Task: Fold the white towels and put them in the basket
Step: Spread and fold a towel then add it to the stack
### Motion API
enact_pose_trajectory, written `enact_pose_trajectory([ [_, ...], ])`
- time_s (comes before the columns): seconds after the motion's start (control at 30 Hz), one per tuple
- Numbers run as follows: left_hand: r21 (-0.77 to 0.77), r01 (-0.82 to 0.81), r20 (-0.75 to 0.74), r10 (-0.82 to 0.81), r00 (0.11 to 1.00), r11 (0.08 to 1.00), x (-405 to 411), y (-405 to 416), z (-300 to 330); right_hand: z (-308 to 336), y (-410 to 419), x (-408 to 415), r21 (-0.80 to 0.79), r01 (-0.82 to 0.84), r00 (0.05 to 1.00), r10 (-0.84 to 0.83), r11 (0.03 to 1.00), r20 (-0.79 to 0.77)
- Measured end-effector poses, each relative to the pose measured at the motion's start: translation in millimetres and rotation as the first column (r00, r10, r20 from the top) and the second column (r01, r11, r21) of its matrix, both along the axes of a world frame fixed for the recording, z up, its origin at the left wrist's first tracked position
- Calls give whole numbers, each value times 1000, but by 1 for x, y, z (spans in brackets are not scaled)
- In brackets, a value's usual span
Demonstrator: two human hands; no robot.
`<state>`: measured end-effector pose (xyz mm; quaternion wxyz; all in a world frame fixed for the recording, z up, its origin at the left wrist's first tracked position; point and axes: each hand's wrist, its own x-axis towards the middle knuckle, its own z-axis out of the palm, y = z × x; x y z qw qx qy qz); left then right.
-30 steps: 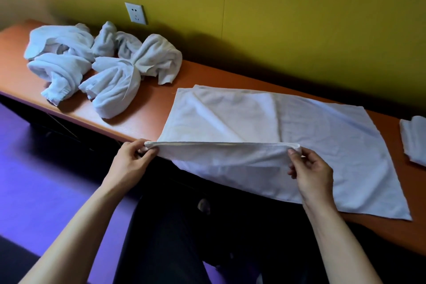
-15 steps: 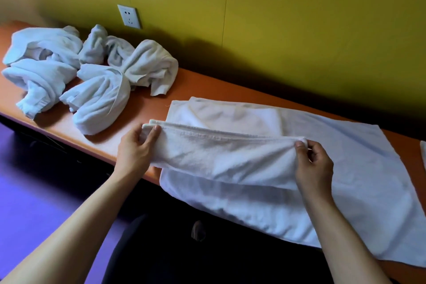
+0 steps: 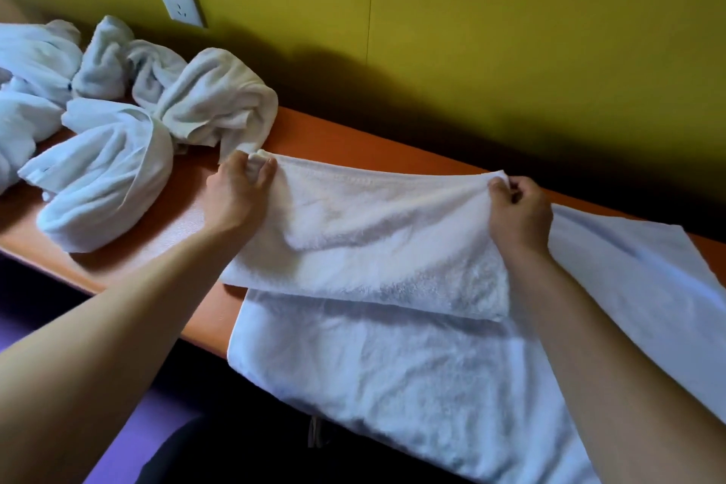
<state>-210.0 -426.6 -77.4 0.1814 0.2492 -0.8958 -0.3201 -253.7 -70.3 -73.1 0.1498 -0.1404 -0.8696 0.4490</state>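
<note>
- A heap of crumpled white towels (image 3: pixel 118 122) lies at the far left of the orange table (image 3: pixel 188 216), bunched against the yellow wall (image 3: pixel 510 31) below a white wall socket (image 3: pixel 178 1).
- The left hand (image 3: pixel 235 196) pinches the left end of a folded edge — fingers curled over the cloth, thumb underneath — just beside the nearest crumpled towel.
- Between the hands stretches the white towel (image 3: pixel 373 346) being folded; its upper layer is drawn across the table toward the wall, while the lower part hangs over the near table edge.
- The right hand (image 3: pixel 518 212) grips the right end of the same folded edge, fingers closed round the cloth.
- Right of that hand, the rest of the towel lies flat on the table — one layer, reaching toward the right border.
</note>
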Motion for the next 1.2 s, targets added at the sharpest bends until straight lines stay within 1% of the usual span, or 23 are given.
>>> enact_pose_trajectory([
  [0.07, -2, -22, 80, 22, 997, 1000, -5, 1, -8, -8, -1, -4, 48, 0, 994, -5, 999, 106],
  [0.13, 59, -52, 161, 42, 986, 997, -4, 2, -10, -11, 3, -1, 97, -15, 977, -6, 995, 213],
  [0.17, 34, -47, 166, 41, 985, 998, 1, 3, -9, -11, 8, 4, 124, -22, 973, -7, 992, 230],
  [0.2, -57, -19, 136, 27, 990, 998, 8, 4, -8, -8, 13, 11, 160, -29, 974, -8, 987, 227],
  [0.23, -180, 28, 78, -14, 997, 983, 19, 6, -6, -6, 19, 22, 201, -35, 976, -10, 979, 218],
  [0.3, -378, 177, -19, -199, 980, 909, 46, 20, -1, -1, 29, 46, 273, -52, 976, -9, 961, 219],
  [0.33, -440, 269, -8, -304, 953, 856, 60, 30, 1, 0, 33, 60, 296, -64, 973, -5, 953, 229],
  [0.37, -485, 353, 33, -386, 922, 800, 74, 39, -1, 0, 36, 73, 309, -79, 970, 2, 948, 242],
  [0.43, -500, 481, 172, -462, 870, 720, 98, 55, -11, -2, 37, 95, 313, -101, 958, 8, 944, 285],
  [0.5, -428, 576, 364, -450, 816, 697, 113, 64, -22, -4, 33, 110, 311, -115, 933, -5, 944, 359],
  [0.53, -395, 595, 427, -433, 794, 701, 117, 65, -29, -5, 31, 114, 293, -126, 913, -4, 948, 407],
  [0.6, -366, 593, 459, -416, 786, 717, 118, 66, -38, -6, 25, 118, 179, -115, 881, 17, 977, 474],
  [0.67, -349, 589, 457, -416, 786, 729, 115, 66, -39, -4, 20, 118, -9, -31, 874, 32, 999, 484],
  [0.7, -340, 594, 459, -423, 781, 729, 114, 66, -37, -2, 18, 118, -114, 27, 867, 34, 993, 497],
  [0.73, -327, 603, 454, -439, 775, 727, 114, 65, -35, 0, 17, 117, -231, 98, 852, 38, 968, 521],
  [0.8, -317, 604, 425, -460, 780, 731, 117, 61, -30, 2, 14, 116, -462, 211, 826, 96, 861, 556],
  [0.83, -325, 581, 398, -450, 800, 746, 121, 58, -27, 3, 12, 115, -520, 230, 835, 107, 823, 539],
  [0.87, -346, 533, 360, -416, 835, 772, 125, 54, -24, 3, 10, 114, -536, 217, 860, 100, 815, 500],
  [0.93, -377, 392, 285, -298, 911, 839, 135, 43, -23, 8, 2, 112, -446, 155, 922, 33, 882, 386],
  [1.0, -330, 306, 241, -234, 942, 893, 146, 28, -28, 20, -13, 111, -389, 102, 968, 0, 915, 253],
  [1.1, -210, 301, 164, -270, 949, 930, 156, 12, -38, 41, -49, 106, -267, -7, 994, 36, 964, 105],
  [1.17, -185, 308, 122, -289, 950, 933, 158, 7, -41, 53, -78, 100, -148, -93, 996, 94, 985, 5],
  [1.2, -182, 306, 108, -290, 951, 935, 157, 6, -42, 58, -93, 98, -59, -134, 990, 131, 989, -48],
])
